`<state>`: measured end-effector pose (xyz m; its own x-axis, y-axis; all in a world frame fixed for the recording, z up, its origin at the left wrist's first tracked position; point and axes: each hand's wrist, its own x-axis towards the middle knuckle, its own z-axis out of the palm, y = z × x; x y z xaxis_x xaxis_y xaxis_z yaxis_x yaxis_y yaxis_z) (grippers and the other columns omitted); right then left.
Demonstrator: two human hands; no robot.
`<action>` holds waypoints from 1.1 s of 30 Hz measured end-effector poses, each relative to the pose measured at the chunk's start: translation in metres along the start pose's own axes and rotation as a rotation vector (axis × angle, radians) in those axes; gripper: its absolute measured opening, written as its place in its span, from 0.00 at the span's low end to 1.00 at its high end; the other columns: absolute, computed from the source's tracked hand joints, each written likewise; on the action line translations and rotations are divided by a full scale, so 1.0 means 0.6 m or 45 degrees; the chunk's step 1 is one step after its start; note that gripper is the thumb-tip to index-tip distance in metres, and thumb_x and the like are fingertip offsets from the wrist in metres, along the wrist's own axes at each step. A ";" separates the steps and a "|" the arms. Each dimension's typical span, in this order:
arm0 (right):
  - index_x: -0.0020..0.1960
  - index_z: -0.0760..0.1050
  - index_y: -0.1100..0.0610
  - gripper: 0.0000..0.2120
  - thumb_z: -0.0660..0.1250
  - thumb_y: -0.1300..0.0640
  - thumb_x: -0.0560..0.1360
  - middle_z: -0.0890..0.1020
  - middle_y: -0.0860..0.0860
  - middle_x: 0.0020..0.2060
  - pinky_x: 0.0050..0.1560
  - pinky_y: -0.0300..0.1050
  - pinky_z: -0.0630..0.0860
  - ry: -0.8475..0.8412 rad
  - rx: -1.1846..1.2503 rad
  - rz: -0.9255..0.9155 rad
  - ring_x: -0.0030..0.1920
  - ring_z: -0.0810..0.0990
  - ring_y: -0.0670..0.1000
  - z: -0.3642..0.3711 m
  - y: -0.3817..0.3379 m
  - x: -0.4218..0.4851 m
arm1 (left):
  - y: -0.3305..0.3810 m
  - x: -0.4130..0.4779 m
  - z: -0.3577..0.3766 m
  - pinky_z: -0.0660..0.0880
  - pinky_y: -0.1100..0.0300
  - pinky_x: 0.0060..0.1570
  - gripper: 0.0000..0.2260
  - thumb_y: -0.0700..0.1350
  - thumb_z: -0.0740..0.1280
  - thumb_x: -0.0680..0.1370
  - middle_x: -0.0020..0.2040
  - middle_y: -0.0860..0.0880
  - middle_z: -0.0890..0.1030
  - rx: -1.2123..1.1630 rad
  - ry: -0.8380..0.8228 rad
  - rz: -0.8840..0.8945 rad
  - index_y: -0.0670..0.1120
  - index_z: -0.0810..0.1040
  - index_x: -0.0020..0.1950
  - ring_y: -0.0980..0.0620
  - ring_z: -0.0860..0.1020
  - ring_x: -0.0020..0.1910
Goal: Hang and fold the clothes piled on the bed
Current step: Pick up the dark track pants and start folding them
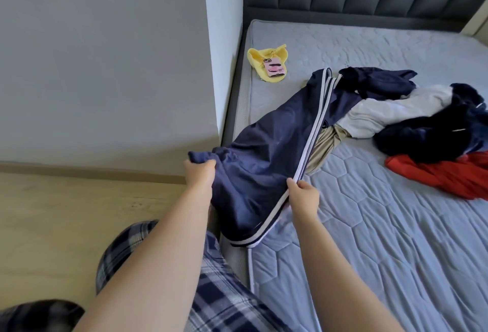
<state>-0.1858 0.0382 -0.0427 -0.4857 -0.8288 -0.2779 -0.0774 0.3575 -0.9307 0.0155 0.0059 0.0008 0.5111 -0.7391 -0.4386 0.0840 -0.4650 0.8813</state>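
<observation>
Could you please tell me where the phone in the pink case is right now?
In the head view the phone lies on the yellow cloth at the far left corner of the mattress, beside the wall and left of the navy track pants.

The left hand (199, 170) is gripping the bunched end of the navy trousers (264, 152), and the right hand (303, 194) is pinching their striped seam. The trousers are stretching from both hands to the pile (396, 112) on the bed (383, 239), their far end touching it. A phone (274, 68) is lying on a yellow cloth (257, 59), well apart from the pile. A red garment (449, 175) is lying at the pile's near edge.
</observation>
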 end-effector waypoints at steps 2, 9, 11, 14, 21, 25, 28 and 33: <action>0.31 0.59 0.56 0.18 0.64 0.60 0.74 0.60 0.53 0.27 0.26 0.39 0.58 -0.073 0.062 -0.012 0.27 0.59 0.49 0.000 -0.031 -0.007 | 0.006 -0.017 -0.012 0.70 0.51 0.62 0.22 0.42 0.68 0.75 0.61 0.46 0.74 0.230 -0.072 0.272 0.44 0.67 0.67 0.41 0.73 0.63; 0.50 0.79 0.61 0.10 0.59 0.67 0.77 0.83 0.56 0.41 0.45 0.45 0.77 -0.516 0.362 -0.244 0.41 0.80 0.54 0.012 -0.129 -0.040 | -0.006 -0.083 -0.020 0.65 0.61 0.61 0.36 0.59 0.75 0.65 0.67 0.56 0.71 0.855 -0.866 0.709 0.54 0.67 0.71 0.54 0.69 0.66; 0.62 0.75 0.56 0.16 0.58 0.68 0.78 0.84 0.55 0.51 0.52 0.44 0.79 -0.740 0.497 -0.247 0.51 0.83 0.52 0.020 -0.141 -0.044 | -0.014 -0.080 -0.015 0.70 0.52 0.62 0.36 0.59 0.74 0.67 0.68 0.51 0.71 1.106 -0.699 0.699 0.51 0.65 0.71 0.47 0.69 0.66; 0.68 0.69 0.52 0.20 0.58 0.67 0.79 0.80 0.50 0.60 0.61 0.43 0.73 -0.794 0.417 -0.264 0.61 0.78 0.47 0.029 -0.132 -0.047 | -0.015 -0.067 -0.018 0.72 0.54 0.50 0.17 0.48 0.66 0.75 0.59 0.42 0.77 1.162 -0.382 0.575 0.43 0.73 0.61 0.41 0.75 0.56; 0.64 0.66 0.63 0.29 0.72 0.51 0.70 0.75 0.60 0.60 0.57 0.53 0.74 -0.118 -0.061 0.318 0.55 0.76 0.58 0.036 -0.012 -0.042 | 0.029 -0.062 -0.024 0.74 0.50 0.58 0.11 0.40 0.64 0.78 0.56 0.40 0.79 -0.225 -0.408 -0.164 0.40 0.76 0.60 0.41 0.78 0.54; 0.72 0.56 0.61 0.44 0.76 0.46 0.67 0.68 0.58 0.67 0.60 0.59 0.74 -0.205 -0.143 0.468 0.62 0.73 0.62 0.053 0.015 -0.047 | 0.036 -0.062 -0.023 0.75 0.52 0.50 0.11 0.45 0.65 0.79 0.53 0.42 0.81 -0.466 -0.413 -0.324 0.41 0.77 0.58 0.45 0.79 0.47; 0.68 0.61 0.61 0.33 0.74 0.61 0.69 0.75 0.57 0.59 0.54 0.55 0.78 -0.239 0.047 0.444 0.56 0.77 0.60 0.060 0.020 -0.042 | 0.043 -0.056 -0.025 0.77 0.50 0.51 0.15 0.53 0.70 0.75 0.52 0.43 0.83 -0.618 -0.476 -0.370 0.44 0.80 0.55 0.44 0.81 0.49; 0.60 0.71 0.56 0.22 0.65 0.73 0.70 0.78 0.53 0.36 0.30 0.37 0.75 -0.099 0.383 0.124 0.32 0.77 0.48 0.036 -0.023 -0.058 | 0.051 -0.035 -0.039 0.77 0.53 0.47 0.16 0.37 0.70 0.71 0.50 0.40 0.82 -0.834 -0.249 -0.169 0.38 0.78 0.58 0.41 0.81 0.47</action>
<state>-0.1490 0.0525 -0.0252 -0.4092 -0.8314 -0.3760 0.2325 0.3035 -0.9241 0.0276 0.0186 0.0411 0.3026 -0.7990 -0.5197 0.6655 -0.2133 0.7153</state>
